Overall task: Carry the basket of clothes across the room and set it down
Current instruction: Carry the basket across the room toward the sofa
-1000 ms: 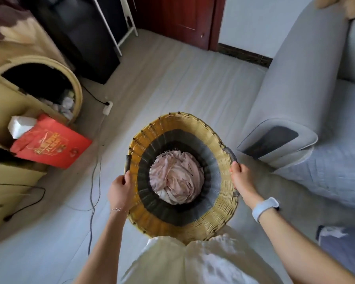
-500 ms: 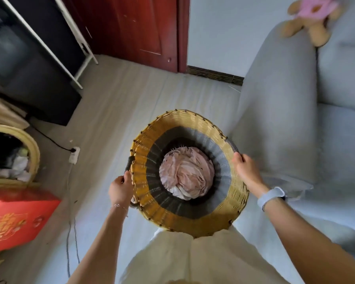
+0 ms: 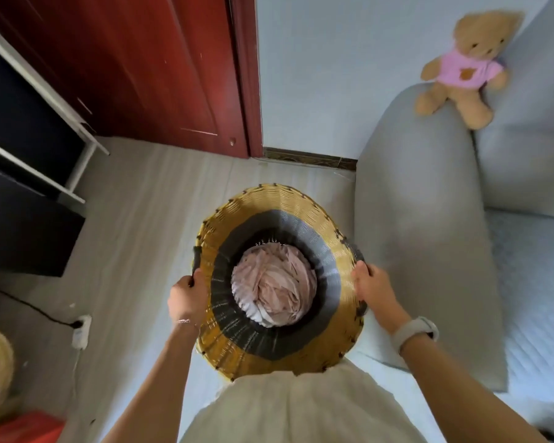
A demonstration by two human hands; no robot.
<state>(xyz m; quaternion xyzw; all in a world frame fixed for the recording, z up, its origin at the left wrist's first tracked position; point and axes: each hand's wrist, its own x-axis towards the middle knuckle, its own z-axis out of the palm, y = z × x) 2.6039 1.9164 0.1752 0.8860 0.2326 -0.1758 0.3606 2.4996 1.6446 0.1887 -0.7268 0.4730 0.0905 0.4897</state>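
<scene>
- A cream garment (image 3: 301, 407) on the person's body fills the bottom edge, touching the near rim of the wicker basket (image 3: 266, 203).
- The left hand (image 3: 186, 297) has its grip clamped on the dark handle at the basket's left rim; a thin bracelet (image 3: 183, 321) sits at that wrist.
- The right hand (image 3: 373, 287) is clamped on the right rim, a grey watch (image 3: 414, 332) on that wrist.
- The basket is held off the floor in front of the body, just beside the grey sofa's armrest (image 3: 429, 251); crumpled pink clothes (image 3: 274, 284) lie at its bottom.
- A power strip (image 3: 81, 330) lies on the floor to the left.
- Farther off stand a red door (image 3: 160, 65) and a teddy bear (image 3: 464, 68) atop the armrest.
</scene>
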